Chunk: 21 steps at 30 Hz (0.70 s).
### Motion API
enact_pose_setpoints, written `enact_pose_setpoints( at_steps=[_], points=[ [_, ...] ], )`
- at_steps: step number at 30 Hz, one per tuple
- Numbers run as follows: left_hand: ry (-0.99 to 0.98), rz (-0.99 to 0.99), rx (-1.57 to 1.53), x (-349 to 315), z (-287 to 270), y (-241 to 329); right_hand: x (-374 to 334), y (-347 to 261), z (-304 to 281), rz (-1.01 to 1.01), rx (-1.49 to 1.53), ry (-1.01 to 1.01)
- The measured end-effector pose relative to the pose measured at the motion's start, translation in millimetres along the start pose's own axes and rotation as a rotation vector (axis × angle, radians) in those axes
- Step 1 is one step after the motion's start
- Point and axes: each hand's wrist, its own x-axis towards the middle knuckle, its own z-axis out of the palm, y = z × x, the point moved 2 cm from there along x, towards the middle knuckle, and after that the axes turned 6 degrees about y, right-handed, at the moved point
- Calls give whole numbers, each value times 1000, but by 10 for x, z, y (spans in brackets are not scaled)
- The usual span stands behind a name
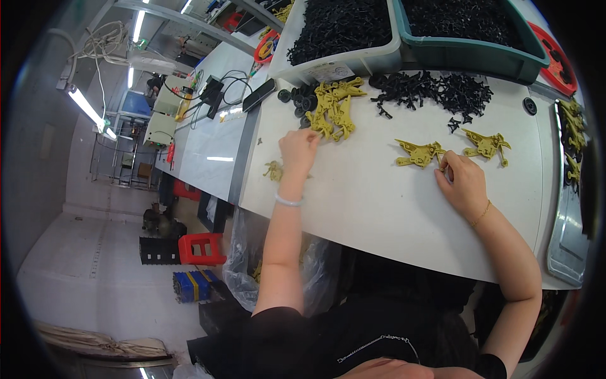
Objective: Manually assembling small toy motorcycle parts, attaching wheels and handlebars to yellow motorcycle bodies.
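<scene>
My left hand [298, 151] is at the lower left edge of a heap of yellow-green plastic parts [334, 107], its fingers curled together against them. What lies between those fingertips is hidden. A single yellow plastic part [416, 153] rests on the white table, and my right hand [464, 182] pinches its right end. Just beyond that hand lies a second yellow part [486, 145]. Another small yellow piece [273, 170] sits partly behind my left wrist.
Small black pieces [435, 93] lie heaped before a white bin [363, 55] and a green bin [473, 54], both filled with black pieces. Black wheels [303, 104] sit left of the yellow heap; another black wheel [529, 106] lies right. A metal tray [568, 234] stands at the right edge.
</scene>
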Motion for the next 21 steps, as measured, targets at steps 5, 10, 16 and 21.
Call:
enact_pose_setpoints(
  at_steps=[5, 10, 16, 21],
  points=[
    [243, -125, -148, -180, -422, -104, 10, -33, -26, 22, 18, -33],
    [106, -205, -339, -631, -624, 715, -8, -6, -29, 8, 22, -54],
    [-133, 4, -453, -1049, -373, 1566, -37, -66, -12, -87, 59, -32],
    [-69, 459, -358, -769, -423, 1582, -60, -92, -113, -131, 26, 4]
  ],
)
